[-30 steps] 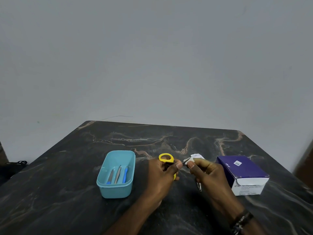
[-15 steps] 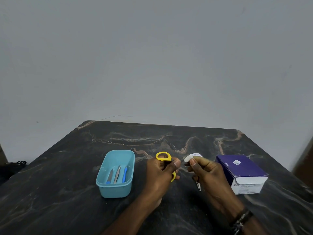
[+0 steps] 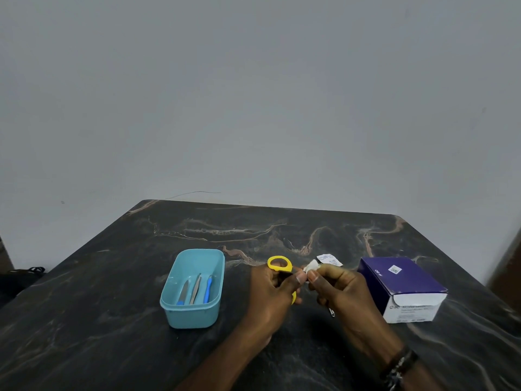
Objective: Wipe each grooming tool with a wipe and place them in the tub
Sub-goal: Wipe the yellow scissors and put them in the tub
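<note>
Centre frame, low: left hand (image 3: 270,294) grips the scissors (image 3: 279,265) by the yellow handles, fingers curled round them. Right hand (image 3: 335,289) pinches the wipe (image 3: 311,268) between thumb and fingers, right at the blades. Blades are mostly hidden behind the thumbs, so whether the wipe wraps them is hard to say. Something thin and metallic pokes out under the right palm; can't identify it.

Tub (image 3: 194,292) sits left of the hands, three tools already in it. Box (image 3: 400,286) at right, torn sachet (image 3: 328,259) behind the hands on the table (image 3: 112,320).

For this step: keep the handles steady, fold the wipe over both blade faces, stroke from pivot to tip, fingers clear of the edge. Then drop the scissors in the tub lengthwise beside the others.
</note>
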{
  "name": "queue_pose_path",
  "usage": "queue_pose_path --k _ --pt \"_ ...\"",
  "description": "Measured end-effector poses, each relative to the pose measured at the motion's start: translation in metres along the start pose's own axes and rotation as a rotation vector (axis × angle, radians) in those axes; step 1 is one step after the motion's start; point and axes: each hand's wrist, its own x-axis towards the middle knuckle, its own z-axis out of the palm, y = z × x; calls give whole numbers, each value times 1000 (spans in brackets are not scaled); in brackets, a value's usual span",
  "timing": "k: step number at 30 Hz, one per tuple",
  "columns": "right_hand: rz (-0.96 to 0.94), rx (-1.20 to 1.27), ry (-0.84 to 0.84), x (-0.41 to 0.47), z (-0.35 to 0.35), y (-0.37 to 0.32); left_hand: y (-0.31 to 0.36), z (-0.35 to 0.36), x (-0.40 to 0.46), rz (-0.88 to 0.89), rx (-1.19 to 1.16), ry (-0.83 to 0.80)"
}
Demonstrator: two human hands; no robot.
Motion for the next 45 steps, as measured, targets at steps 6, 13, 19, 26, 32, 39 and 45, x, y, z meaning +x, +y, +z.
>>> queue_pose_path --k 6,13,19,26,32,39,45 --pt "38 76 95 2 0 1 -4 0 1 -29 25 -6" --pt "68 65 55 1 2 1 -6 -1 0 -49 41 3" --pt "128 141 54 2 0 1 -6 2 0 -72 15 14" --pt "55 193 70 2 1 -4 -5 3 0 -84 4 15" --pt "-2 172 94 1 1 -5 -6 3 0 -74 25 22" --pt "103 252 118 3 -4 -5 -5 2 0 -79 8 45" --pt "196 150 47 0 0 -4 -6 2 1 -82 -14 40"
